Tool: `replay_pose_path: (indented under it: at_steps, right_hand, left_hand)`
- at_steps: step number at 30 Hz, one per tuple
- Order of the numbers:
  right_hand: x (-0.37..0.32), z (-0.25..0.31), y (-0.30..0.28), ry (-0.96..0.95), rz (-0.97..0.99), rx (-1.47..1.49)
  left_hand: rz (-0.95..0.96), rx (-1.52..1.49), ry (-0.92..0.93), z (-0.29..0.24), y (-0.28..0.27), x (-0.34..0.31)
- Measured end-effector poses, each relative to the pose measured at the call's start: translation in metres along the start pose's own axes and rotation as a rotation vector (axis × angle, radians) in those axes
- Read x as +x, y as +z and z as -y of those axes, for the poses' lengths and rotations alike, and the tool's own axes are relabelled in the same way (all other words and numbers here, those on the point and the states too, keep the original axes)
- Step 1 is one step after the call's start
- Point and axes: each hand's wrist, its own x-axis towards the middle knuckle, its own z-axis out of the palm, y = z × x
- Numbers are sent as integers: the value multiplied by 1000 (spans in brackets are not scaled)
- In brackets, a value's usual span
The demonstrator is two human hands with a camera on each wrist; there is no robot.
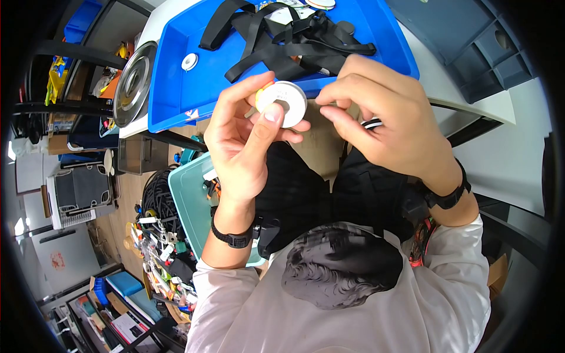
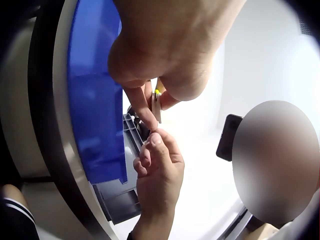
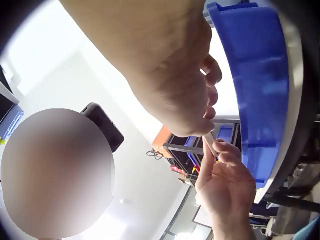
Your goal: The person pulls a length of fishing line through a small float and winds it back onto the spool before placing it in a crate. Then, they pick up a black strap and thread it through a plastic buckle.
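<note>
My left hand (image 1: 242,138) pinches a white round disc (image 1: 292,106) between thumb and fingers, held up in front of the blue bin. Small print and a grey patch show on its face, and a yellow part (image 1: 259,97) sticks out at its left edge. In the left wrist view the disc (image 2: 157,107) is seen edge-on, thin and pale. My right hand (image 1: 385,112) is just right of the disc, its thumb and index finger bent with their tips close together. I cannot tell whether anything thin is between those tips.
The blue bin (image 1: 170,88) on the table holds black straps (image 1: 276,53), a smaller white disc (image 1: 189,62) and other round pieces. A round metal lid (image 1: 135,82) leans at its left. Below sits a teal tub (image 1: 183,197) beside cables and mixed parts. A grey tray (image 1: 471,47) stands at right.
</note>
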Motion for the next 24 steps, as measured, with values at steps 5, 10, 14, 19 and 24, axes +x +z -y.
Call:
replay_pose_path:
  at_steps: [5, 10, 14, 19, 24]
  right_hand:
    - [3, 1, -4, -130, -20, -257]
    - [1, 2, -4, -194, 79, -228]
    - [0, 8, -5, -117, 82, -79]
    - [4, 9, 2, -204, -70, 139]
    - [1, 5, 13, -269, -119, 151]
  left_hand:
    - [-41, -7, -99, -3, 4, 1]
    - [-108, -85, -141, -3, 2, 2]
    - [-127, -44, -122, 1, 3, -1]
    - [-144, -182, -123, 2, 2, -3]
    - [-100, -231, -117, 0, 4, -3]
